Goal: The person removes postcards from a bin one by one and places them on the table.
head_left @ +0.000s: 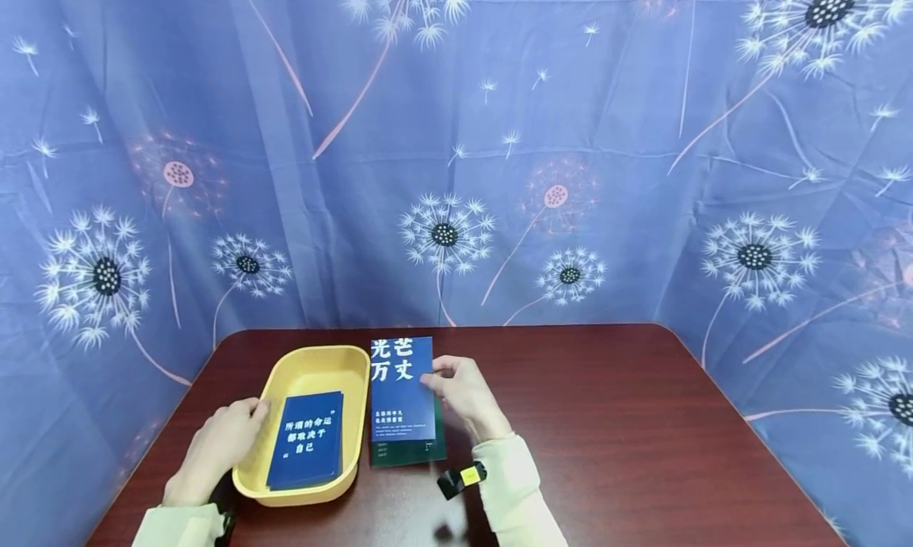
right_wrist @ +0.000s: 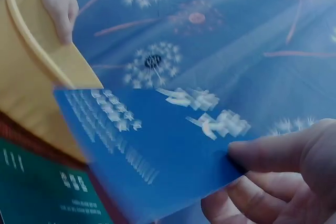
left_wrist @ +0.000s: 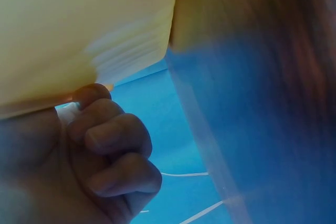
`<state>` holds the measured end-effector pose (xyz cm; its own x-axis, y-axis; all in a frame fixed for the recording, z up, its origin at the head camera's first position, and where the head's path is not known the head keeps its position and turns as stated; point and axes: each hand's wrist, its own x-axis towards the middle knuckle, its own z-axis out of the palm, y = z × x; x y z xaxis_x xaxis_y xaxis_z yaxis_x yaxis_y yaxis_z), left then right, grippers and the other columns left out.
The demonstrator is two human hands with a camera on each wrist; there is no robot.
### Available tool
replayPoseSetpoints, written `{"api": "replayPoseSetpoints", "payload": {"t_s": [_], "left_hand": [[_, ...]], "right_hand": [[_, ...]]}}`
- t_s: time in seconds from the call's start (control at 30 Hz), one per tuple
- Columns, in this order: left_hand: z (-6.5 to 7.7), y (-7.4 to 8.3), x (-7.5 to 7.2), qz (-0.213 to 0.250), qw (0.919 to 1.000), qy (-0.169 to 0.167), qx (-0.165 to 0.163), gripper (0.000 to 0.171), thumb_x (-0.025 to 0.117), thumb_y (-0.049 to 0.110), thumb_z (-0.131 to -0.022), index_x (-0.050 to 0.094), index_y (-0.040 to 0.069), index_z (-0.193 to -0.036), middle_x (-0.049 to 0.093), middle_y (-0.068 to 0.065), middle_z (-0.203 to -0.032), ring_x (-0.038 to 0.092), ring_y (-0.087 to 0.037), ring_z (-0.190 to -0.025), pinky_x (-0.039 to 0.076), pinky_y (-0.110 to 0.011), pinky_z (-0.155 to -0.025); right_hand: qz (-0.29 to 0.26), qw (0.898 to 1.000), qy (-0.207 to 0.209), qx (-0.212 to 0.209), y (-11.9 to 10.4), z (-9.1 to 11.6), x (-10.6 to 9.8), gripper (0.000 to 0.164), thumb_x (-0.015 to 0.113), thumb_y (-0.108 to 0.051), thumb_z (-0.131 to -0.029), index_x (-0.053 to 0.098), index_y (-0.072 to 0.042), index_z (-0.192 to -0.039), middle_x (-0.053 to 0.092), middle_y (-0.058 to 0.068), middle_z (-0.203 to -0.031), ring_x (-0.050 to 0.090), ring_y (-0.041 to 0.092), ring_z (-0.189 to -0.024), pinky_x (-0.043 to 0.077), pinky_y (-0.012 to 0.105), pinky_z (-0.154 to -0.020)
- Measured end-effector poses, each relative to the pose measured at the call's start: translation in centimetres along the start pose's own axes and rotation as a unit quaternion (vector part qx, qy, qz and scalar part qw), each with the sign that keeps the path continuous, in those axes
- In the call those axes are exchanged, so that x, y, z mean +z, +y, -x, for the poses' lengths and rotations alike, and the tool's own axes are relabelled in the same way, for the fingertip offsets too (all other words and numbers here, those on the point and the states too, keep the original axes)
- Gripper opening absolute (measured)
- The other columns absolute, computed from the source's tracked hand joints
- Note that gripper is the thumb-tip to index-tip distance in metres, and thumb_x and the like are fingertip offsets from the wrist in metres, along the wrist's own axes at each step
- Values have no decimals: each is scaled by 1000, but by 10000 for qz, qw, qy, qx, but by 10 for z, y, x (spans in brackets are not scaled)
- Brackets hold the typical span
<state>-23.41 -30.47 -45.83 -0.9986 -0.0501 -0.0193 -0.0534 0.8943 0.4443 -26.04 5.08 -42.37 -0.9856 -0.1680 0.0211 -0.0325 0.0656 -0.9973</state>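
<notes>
My right hand [head_left: 464, 388] pinches a blue card [head_left: 403, 392] with white Chinese characters by its right edge, thumb on the printed face. Below it, a dark green card [head_left: 406, 454] lies on the table, partly hidden by the blue one. At the left stands a yellow plastic basin [head_left: 321, 358]; my left hand [head_left: 221, 444] grips its left rim, and the left wrist view shows curled fingers [left_wrist: 123, 132] under the rim. Inside the basin lies a small stack of blue cards [head_left: 307, 444], the top one bearing white characters.
The dark red-brown wooden table [head_left: 606, 436] extends to the right of the cards. A blue curtain [head_left: 499, 135] with dandelion prints hangs behind and beside it. A black wrist strap with a yellow tag [head_left: 471, 476] is on the right wrist.
</notes>
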Motion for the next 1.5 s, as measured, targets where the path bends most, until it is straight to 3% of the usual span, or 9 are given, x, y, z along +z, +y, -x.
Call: {"api": "replayPoseSetpoints", "payload": {"t_s": [0.17, 0.27, 0.37, 0.57, 0.8, 1.07, 1.23, 1.33, 1.5], "left_hand": [[-2, 1, 0, 28, 10000, -63, -27, 56, 32, 38, -106, 57, -8, -125, 65, -24, -100, 63, -30, -82, 47, -53, -71], [-1, 1, 0, 51, 9999, -113, -72, 57, 32, 38, -106, 56, -9, -126, 65, -24, -100, 63, -30, -82, 48, -53, -71], [-1, 1, 0, 57, 9998, -126, -111, 58, 32, 38, -106, 54, -10, -128, 64, -26, -104, 63, -32, -85, 48, -54, -73], [-1, 0, 0, 40, 9998, -147, -116, 58, 32, 39, -106, 54, -9, -128, 64, -26, -103, 63, -31, -84, 48, -54, -72], [-2, -1, 1, 20, 10000, -15, -38, 57, 31, 39, -106, 57, -8, -126, 64, -27, -104, 63, -35, -86, 47, -55, -72], [0, -3, 0, -8, 9999, -80, -86, 58, 31, 41, -105, 55, -7, -129, 63, -29, -108, 64, -40, -90, 47, -57, -72], [0, -3, -1, 17, 9999, -117, -96, 59, 31, 41, -106, 55, -7, -128, 64, -27, -105, 64, -35, -87, 47, -55, -71], [-1, -3, 0, 9, 9999, -136, -101, 59, 31, 41, -106, 56, -7, -128, 64, -26, -104, 63, -33, -85, 47, -54, -71], [-2, -3, 2, 4, 9999, -123, -76, 58, 30, 40, -106, 56, -7, -127, 64, -26, -104, 63, -34, -85, 47, -54, -70]], "right_hand": [[-85, 9992, 78, 390, 8, -3, -15, 50, 59, 7, -91, 44, 5, -138, 61, 10, -81, 54, 14, -53, 41, 23, -45], [170, 9984, 115, 525, 15, -5, -21, 56, 58, 7, -92, 38, 3, -144, 63, 13, -84, 62, 17, -57, 46, 24, -46], [340, 9978, 40, 576, 21, -6, -23, 62, 58, 9, -91, 33, 2, -148, 59, 10, -78, 59, 16, -55, 44, 24, -45], [861, 9946, 8, 584, 32, -6, -28, 67, 59, 11, -89, 31, 2, -150, 44, 3, -71, 47, 15, -49, 41, 22, -42], [965, 9930, 6, 676, 44, -10, -30, 68, 58, 12, -87, 31, 4, -149, 45, 4, -72, 52, 16, -52, 41, 22, -42], [1095, 9913, 40, 730, 63, -15, -23, 68, 58, 12, -86, 30, 6, -149, 57, 16, -101, 55, 18, -61, 42, 24, -42], [1300, 9895, 149, 620, 70, -16, -21, 66, 59, 13, -82, 38, 7, -144, 57, 12, -84, 51, 15, -52, 41, 23, -39], [1847, 9811, 383, 441, 71, -16, -20, 59, 62, 11, -78, 49, 7, -136, 56, 7, -75, 50, 16, -50, 43, 25, -42], [3302, 9390, 960, 76, 68, -17, -21, 42, 73, 2, -72, 65, 4, -113, 65, 10, -81, 58, 23, -73, 51, 39, -70]]}}
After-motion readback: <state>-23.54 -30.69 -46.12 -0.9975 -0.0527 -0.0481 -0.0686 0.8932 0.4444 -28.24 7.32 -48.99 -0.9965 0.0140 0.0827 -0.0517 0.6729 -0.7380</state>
